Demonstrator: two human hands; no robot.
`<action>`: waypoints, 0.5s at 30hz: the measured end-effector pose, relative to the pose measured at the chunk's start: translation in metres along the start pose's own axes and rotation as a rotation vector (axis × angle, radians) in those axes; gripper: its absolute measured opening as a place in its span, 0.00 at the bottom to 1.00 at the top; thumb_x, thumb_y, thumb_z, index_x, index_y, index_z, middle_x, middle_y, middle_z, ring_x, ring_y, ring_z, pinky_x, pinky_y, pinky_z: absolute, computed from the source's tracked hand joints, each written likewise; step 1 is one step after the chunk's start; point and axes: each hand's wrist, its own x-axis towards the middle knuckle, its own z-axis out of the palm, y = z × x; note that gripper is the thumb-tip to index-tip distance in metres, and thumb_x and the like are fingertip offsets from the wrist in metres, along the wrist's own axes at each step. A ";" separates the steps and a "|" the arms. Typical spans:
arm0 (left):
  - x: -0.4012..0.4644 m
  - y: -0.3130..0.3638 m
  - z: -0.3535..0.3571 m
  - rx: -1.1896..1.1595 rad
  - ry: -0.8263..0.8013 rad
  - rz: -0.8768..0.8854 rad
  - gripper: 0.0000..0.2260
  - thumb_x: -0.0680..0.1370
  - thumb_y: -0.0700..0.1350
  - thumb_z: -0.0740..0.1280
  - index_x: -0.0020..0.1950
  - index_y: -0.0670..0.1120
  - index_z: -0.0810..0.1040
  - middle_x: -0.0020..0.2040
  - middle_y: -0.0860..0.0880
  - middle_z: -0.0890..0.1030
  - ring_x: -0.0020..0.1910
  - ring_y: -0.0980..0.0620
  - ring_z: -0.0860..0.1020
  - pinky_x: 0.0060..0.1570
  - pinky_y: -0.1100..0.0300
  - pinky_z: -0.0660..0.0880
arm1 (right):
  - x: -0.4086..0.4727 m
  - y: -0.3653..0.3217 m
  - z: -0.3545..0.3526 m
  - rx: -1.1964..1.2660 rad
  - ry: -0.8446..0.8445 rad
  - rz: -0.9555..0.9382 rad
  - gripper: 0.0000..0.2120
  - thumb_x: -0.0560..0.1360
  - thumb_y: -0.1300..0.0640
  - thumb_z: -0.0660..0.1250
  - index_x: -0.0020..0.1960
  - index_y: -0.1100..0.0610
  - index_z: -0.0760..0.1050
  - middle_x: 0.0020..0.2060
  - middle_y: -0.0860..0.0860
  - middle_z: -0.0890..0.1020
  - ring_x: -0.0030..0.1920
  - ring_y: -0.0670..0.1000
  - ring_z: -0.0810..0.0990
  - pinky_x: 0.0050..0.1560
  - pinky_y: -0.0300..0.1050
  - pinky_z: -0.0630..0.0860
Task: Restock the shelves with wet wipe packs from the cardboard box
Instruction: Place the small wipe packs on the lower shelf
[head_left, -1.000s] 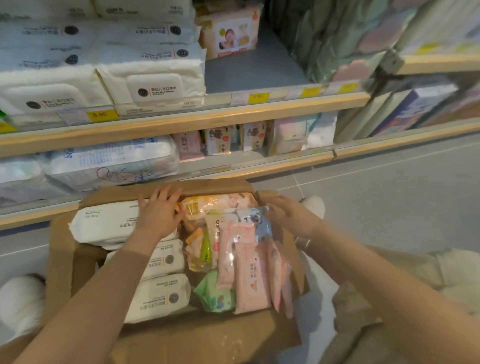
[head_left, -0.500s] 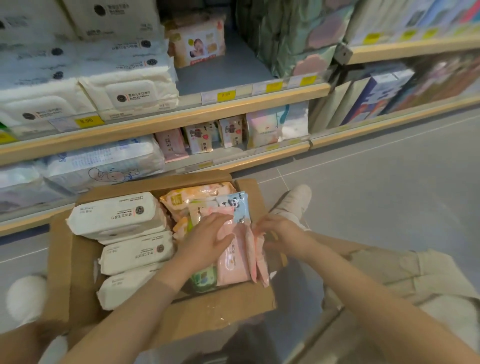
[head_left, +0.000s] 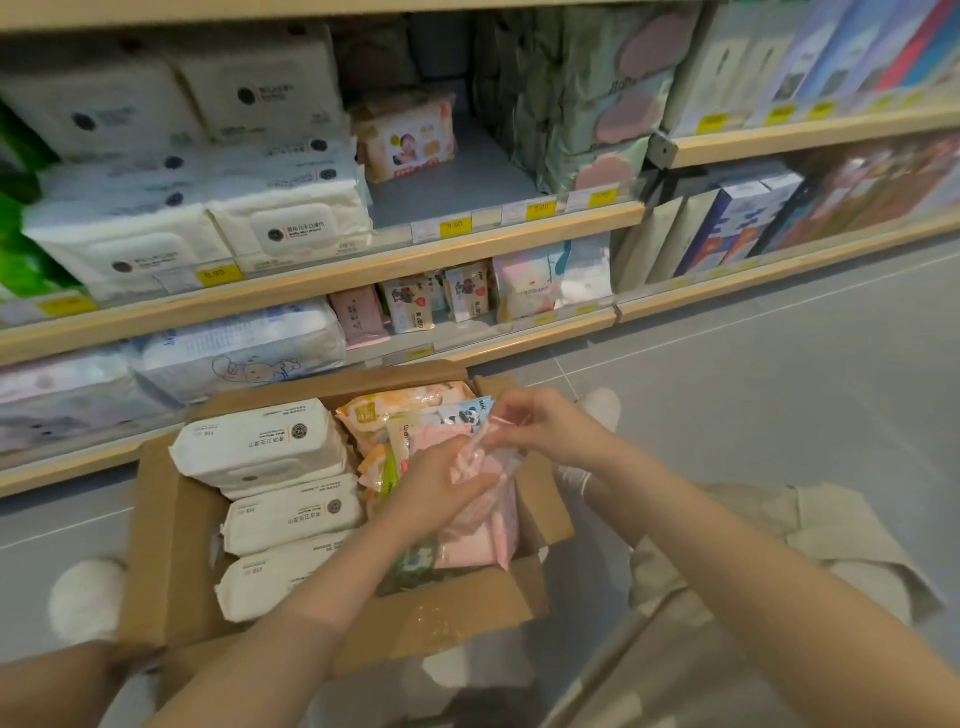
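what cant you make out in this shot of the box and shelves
Head view, the only one:
- Pink wipe packs in the brown cardboard box: the left hand and right hand cover their tops, so the count and exact grip are unclear.
- Yellow price tags on the wooden shelf edge: digits too small and blurred.
- Green packs: cut off by the left edge.

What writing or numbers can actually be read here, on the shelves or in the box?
"9.90": yellow price tag on the middle shelf edge, under the baby-photo pack.
"9.90": yellow price tag under the white packs; blurry, likely the same.
"Baby": pale lettering on the green packs, faint.
White packs in the cardboard box, panda pack, other tags: print too small or blurred to read.
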 end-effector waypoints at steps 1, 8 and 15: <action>-0.001 0.001 -0.004 -0.029 0.016 -0.010 0.14 0.73 0.51 0.70 0.58 0.53 0.77 0.47 0.54 0.82 0.45 0.57 0.79 0.48 0.55 0.76 | 0.003 -0.005 0.001 0.042 -0.001 -0.005 0.04 0.71 0.61 0.73 0.43 0.56 0.78 0.35 0.43 0.78 0.34 0.39 0.76 0.36 0.31 0.72; -0.014 -0.005 -0.035 -0.059 -0.034 -0.039 0.04 0.75 0.48 0.69 0.46 0.58 0.78 0.44 0.55 0.83 0.43 0.59 0.81 0.46 0.54 0.79 | 0.016 -0.011 0.006 0.200 -0.021 0.066 0.06 0.75 0.57 0.68 0.46 0.56 0.83 0.44 0.53 0.84 0.47 0.48 0.82 0.53 0.42 0.76; -0.017 -0.002 -0.041 -0.254 -0.059 -0.127 0.14 0.81 0.55 0.55 0.56 0.55 0.78 0.50 0.53 0.82 0.50 0.55 0.80 0.54 0.53 0.77 | 0.020 -0.018 0.015 0.114 0.101 0.004 0.08 0.77 0.60 0.64 0.51 0.59 0.82 0.39 0.47 0.77 0.37 0.39 0.77 0.40 0.31 0.73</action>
